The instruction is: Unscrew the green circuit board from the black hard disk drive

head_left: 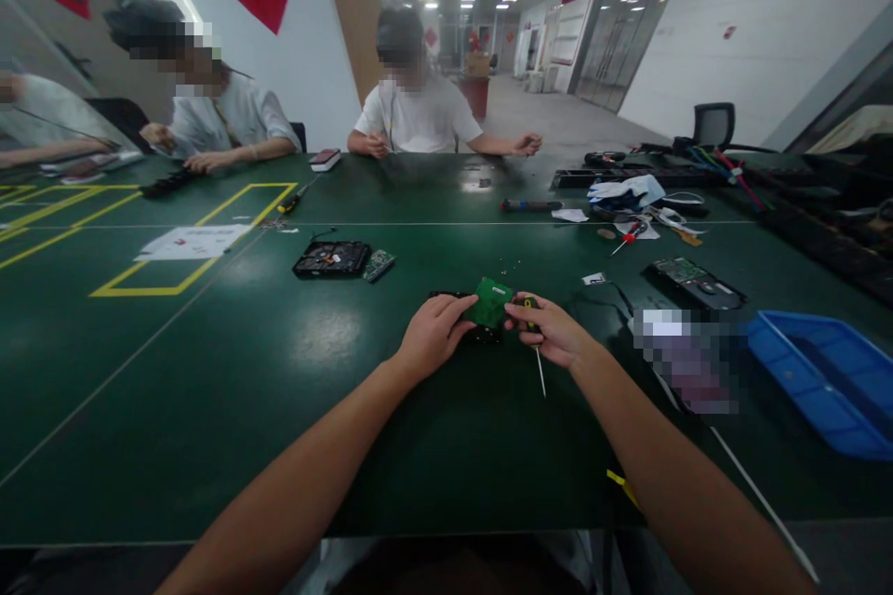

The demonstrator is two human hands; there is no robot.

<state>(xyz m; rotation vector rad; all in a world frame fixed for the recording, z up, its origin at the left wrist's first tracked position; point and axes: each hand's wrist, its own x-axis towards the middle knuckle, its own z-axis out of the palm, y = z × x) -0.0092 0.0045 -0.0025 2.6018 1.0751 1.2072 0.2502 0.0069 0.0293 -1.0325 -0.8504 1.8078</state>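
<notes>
My left hand (436, 332) and my right hand (551, 330) meet over a small green circuit board (490, 301) held above a black hard drive (481, 332) on the green table (244, 372). The left fingers pinch the board's left edge. My right hand pinches the board's right edge and also grips a screwdriver (536, 349) with a yellow and black handle, its thin shaft pointing down toward me. The drive is mostly hidden beneath the board and my hands.
Another opened hard drive (331, 257) with a loose green board (379, 265) lies to the left. A further drive (694, 282) and a blue bin (823, 376) sit at right. Tools and cables clutter the far right. Two people sit across the table; yellow tape marks the left.
</notes>
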